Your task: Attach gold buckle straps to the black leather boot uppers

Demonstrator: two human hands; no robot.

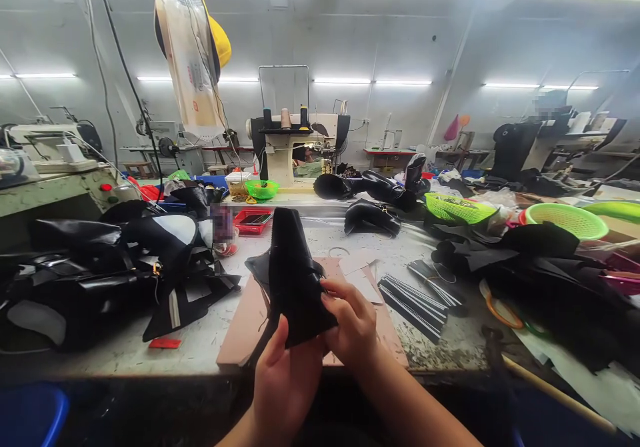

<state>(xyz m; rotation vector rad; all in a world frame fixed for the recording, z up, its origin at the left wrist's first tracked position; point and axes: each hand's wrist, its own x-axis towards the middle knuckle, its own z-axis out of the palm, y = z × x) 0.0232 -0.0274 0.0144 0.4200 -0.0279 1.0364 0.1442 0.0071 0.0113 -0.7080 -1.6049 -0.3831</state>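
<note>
Both hands hold a black leather boot upper [295, 280] over a pinkish work board [235, 340]. My left hand [287, 380] supports it from below, thumb pressed on its lower left edge and the other fingers hidden underneath. My right hand [353, 317] grips the lower right edge, with fingertips near a strap-like band that crosses the piece. Another dark flat piece [257, 270] shows partly behind the upper. White paper-like pieces [359, 263] lie on the board to the right.
Black leather pieces [80, 233] are heaped at left, dark material [565, 300] at right. Black strips with white lines [415, 303] lie right of the board. Behind stand a red tray [253, 228], a finished-looking black piece [373, 219], green baskets [567, 220] and a sewing machine [285, 157].
</note>
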